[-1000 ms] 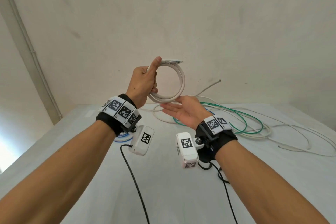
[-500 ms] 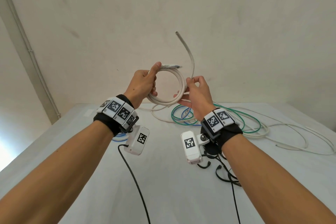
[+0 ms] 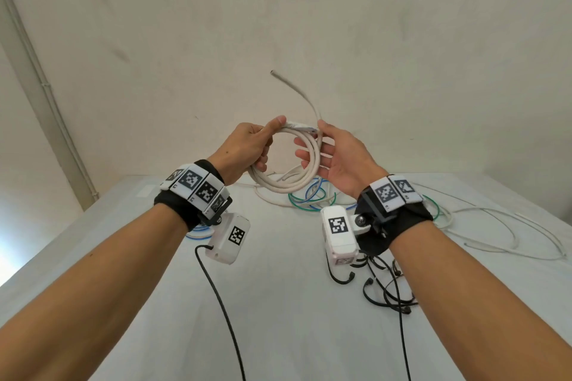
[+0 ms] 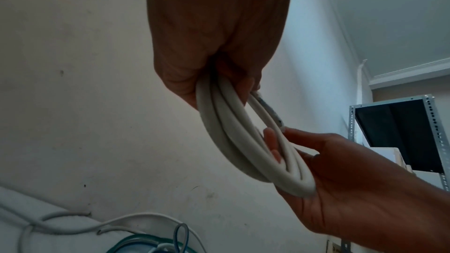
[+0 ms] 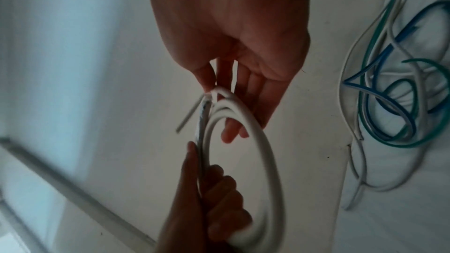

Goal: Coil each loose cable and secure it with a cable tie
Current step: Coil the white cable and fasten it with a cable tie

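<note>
While held up above the desk in front of the wall: white cable coil, several turns stacked into one ring, gripped on its left side by the left hand, fingers curled through the ring, thumb laid along the top over a short flat white strip whose nature cannot be told. Right hand against the right side of the same coil: fingers nearly straight behind and through the turns, thumb tip pinching the free cable end where it leaves the ring and rises, curving up and to the left, its cut tip in the air. In the left wrist view, the coil seen edge-on between both hands, right hand supporting its lower arc. In the right wrist view, the ring spanning from the right hand's fingers down to the left hand.

On the desk beyond the hands: loose green, blue and white cables in a tangle, further white cable trailing to the right. Near the right wrist: black cable ties scattered on the desk. Behind the left wrist: another small coil, mostly hidden.
</note>
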`<state>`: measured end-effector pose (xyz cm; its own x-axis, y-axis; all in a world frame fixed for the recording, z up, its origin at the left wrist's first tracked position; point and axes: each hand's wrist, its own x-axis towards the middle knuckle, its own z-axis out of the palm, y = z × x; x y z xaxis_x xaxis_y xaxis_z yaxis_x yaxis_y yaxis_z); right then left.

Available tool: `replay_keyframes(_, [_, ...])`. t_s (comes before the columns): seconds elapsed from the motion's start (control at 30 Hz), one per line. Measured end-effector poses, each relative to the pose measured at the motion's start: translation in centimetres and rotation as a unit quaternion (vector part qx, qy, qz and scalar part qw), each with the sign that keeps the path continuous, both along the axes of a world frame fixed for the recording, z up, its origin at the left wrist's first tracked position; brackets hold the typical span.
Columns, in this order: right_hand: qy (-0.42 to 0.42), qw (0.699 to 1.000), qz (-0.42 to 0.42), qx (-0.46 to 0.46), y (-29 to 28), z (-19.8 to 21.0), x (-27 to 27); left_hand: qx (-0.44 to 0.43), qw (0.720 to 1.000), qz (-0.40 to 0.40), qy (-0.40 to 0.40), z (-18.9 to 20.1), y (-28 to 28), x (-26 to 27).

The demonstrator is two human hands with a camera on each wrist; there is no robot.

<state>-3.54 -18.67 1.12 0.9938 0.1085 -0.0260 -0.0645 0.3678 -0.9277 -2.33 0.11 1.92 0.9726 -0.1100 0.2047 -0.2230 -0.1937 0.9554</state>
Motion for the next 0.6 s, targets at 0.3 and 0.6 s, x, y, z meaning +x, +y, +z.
replay_keyframes(0.3, [0.035,0.985,0.054,-0.159,-0.2,1.0,0.2,0.131,0.99,-0.027,-0.041,0.2,-1.8,-0.4])
replay_keyframes(0.6, [0.028,0.963,0.079,-0.256,0.3,1.5,-0.9,0.143,0.988,-0.013,-0.064,0.4,-1.5,0.0])
